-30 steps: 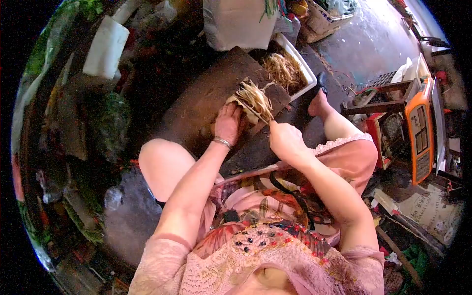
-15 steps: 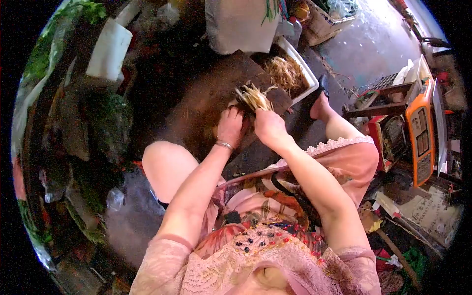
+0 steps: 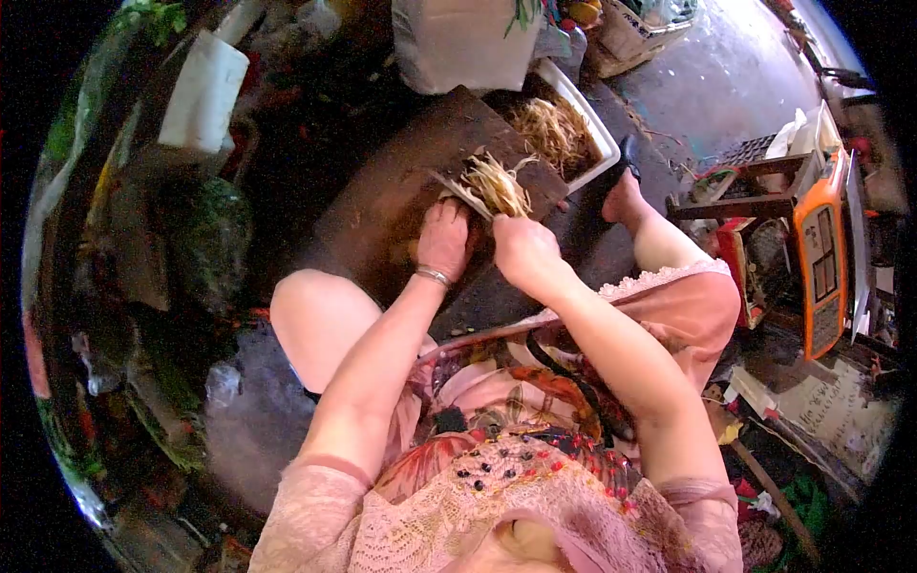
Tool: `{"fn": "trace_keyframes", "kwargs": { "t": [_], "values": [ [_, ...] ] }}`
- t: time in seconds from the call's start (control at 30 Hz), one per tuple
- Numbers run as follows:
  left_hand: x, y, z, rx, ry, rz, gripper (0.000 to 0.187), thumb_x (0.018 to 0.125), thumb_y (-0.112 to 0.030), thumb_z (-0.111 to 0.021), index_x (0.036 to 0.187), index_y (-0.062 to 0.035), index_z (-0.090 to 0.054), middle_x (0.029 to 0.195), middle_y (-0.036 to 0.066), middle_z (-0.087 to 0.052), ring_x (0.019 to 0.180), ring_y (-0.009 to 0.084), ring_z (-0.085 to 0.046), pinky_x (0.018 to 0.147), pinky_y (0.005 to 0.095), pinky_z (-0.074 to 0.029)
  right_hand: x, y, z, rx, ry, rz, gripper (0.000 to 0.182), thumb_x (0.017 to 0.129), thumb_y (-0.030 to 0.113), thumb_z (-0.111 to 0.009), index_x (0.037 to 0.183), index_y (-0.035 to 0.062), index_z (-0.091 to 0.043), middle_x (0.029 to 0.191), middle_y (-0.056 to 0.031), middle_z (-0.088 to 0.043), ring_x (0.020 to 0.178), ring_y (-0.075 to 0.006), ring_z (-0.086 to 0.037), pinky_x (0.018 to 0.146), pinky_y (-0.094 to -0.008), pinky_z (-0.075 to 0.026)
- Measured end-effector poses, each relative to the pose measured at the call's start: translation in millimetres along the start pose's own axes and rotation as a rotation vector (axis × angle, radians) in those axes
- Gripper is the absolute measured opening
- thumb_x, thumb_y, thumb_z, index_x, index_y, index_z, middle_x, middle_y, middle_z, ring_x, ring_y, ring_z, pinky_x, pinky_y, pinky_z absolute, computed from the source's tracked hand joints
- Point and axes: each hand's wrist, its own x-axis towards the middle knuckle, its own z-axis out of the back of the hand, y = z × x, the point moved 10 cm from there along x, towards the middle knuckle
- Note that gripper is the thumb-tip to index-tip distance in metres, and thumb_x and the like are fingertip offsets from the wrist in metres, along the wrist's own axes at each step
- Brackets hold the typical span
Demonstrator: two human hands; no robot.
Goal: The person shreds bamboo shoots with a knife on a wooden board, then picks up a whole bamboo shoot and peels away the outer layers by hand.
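A brown wooden board (image 3: 382, 181) lies in front of my knees. On it is a heap of pale, thin shredded strips (image 3: 497, 183). My right hand (image 3: 525, 253) is closed around what looks like a knife handle, and the thin blade (image 3: 462, 194) slants up to the left along the near side of the strips. Just behind the blade, my left hand (image 3: 445, 241) rests on the board with its fingers bent and pressed together. Whatever lies under those fingers is hidden.
A white-rimmed box (image 3: 597, 143) of similar strips (image 3: 554, 134) sits beyond the board on the right. Behind it stands a large white container (image 3: 463, 48). An orange-framed object (image 3: 821, 258) and a wooden stool (image 3: 745, 205) are at right. Plastic-wrapped greens (image 3: 220, 239) lie at left.
The blade now shows as a pale line beside the strips, where it was hard to see before. Both hands have stayed almost in place, and the view has shifted slightly.
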Motion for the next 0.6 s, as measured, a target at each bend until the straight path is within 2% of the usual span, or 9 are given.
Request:
{"fn": "trace_keyframes", "kwargs": {
  "t": [0.1,0.17,0.23,0.37,0.4,0.47,0.53,0.6],
  "values": [
    [-0.4,-6.7,12.5,-0.021,-0.004,-0.020,0.030,0.075,-0.014,-0.057,0.102,-0.0020,-0.055,0.106,0.016,-0.051,0.101,0.0338,-0.047,0.088,0.0398,-0.041,15.2,3.0,-5.9,0.040,-0.091,0.012,0.013,0.077,0.005,-0.045,0.083,-0.0010,-0.054,0.078,-0.0231,-0.061,0.079,-0.0407,-0.060,0.070,-0.0468,-0.048],
    [2.8,-10.2,21.5,-0.059,-0.037,-0.005,0.029,0.075,-0.014,-0.057,0.101,-0.0021,-0.055,0.106,0.016,-0.051,0.100,0.0340,-0.048,0.087,0.0396,-0.041,9.5,-1.1,2.8,0.038,-0.113,0.012,0.012,0.077,0.006,-0.046,0.084,-0.0004,-0.054,0.078,-0.0236,-0.060,0.079,-0.0406,-0.059,0.071,-0.0471,-0.047],
    [3.0,-4.2,13.6,-0.060,0.027,0.034,0.030,0.073,-0.014,-0.059,0.101,-0.0020,-0.055,0.107,0.017,-0.050,0.100,0.0343,-0.048,0.086,0.0395,-0.042,2.1,-9.6,16.6,0.101,-0.225,-0.008,0.014,0.078,0.007,-0.046,0.086,-0.0007,-0.054,0.078,-0.0239,-0.060,0.079,-0.0407,-0.059,0.072,-0.0474,-0.047],
    [-2.9,-3.4,23.4,-0.031,-0.060,0.047,0.034,0.072,-0.014,-0.060,0.104,-0.0018,-0.054,0.108,0.017,-0.050,0.101,0.0340,-0.047,0.087,0.0395,-0.042,-21.8,-15.3,21.8,0.040,-0.076,0.010,0.016,0.079,0.008,-0.044,0.088,-0.0026,-0.053,0.077,-0.0241,-0.060,0.077,-0.0412,-0.059,0.070,-0.0482,-0.047],
    [-2.4,-4.6,25.5,-0.083,-0.065,0.033,0.035,0.073,-0.014,-0.060,0.105,-0.0020,-0.054,0.110,0.016,-0.050,0.101,0.0339,-0.047,0.088,0.0392,-0.041,-27.2,-20.9,18.6,-0.015,0.017,-0.060,0.016,0.076,0.007,-0.048,0.087,-0.0013,-0.058,0.083,-0.0223,-0.062,0.081,-0.0385,-0.061,0.072,-0.0461,-0.049],
    [-0.9,-5.2,23.9,-0.139,-0.067,0.022,0.036,0.073,-0.014,-0.060,0.107,-0.0023,-0.054,0.111,0.016,-0.050,0.102,0.0338,-0.047,0.089,0.0390,-0.041,-37.3,-20.9,23.1,-0.030,0.044,-0.034,0.016,0.076,0.006,-0.049,0.087,-0.0013,-0.058,0.083,-0.0223,-0.062,0.081,-0.0385,-0.061,0.072,-0.0462,-0.049],
    [-2.5,-7.8,30.9,-0.127,-0.174,-0.032,0.036,0.073,-0.012,-0.059,0.108,-0.0026,-0.054,0.114,0.015,-0.050,0.102,0.0334,-0.047,0.089,0.0382,-0.041,-41.4,-19.7,16.9,-0.028,0.076,0.011,0.016,0.076,0.007,-0.049,0.087,-0.0014,-0.058,0.082,-0.0223,-0.062,0.081,-0.0384,-0.061,0.072,-0.0463,-0.050],
    [-3.4,-3.9,21.7,-0.076,-0.108,-0.002,0.036,0.073,-0.012,-0.058,0.108,-0.0030,-0.054,0.114,0.015,-0.050,0.103,0.0333,-0.047,0.089,0.0382,-0.041,-34.1,-16.1,10.7,-0.011,0.034,0.032,0.014,0.076,0.006,-0.047,0.084,-0.0023,-0.056,0.077,-0.0235,-0.061,0.077,-0.0398,-0.060,0.069,-0.0475,-0.048]
  ]
}}
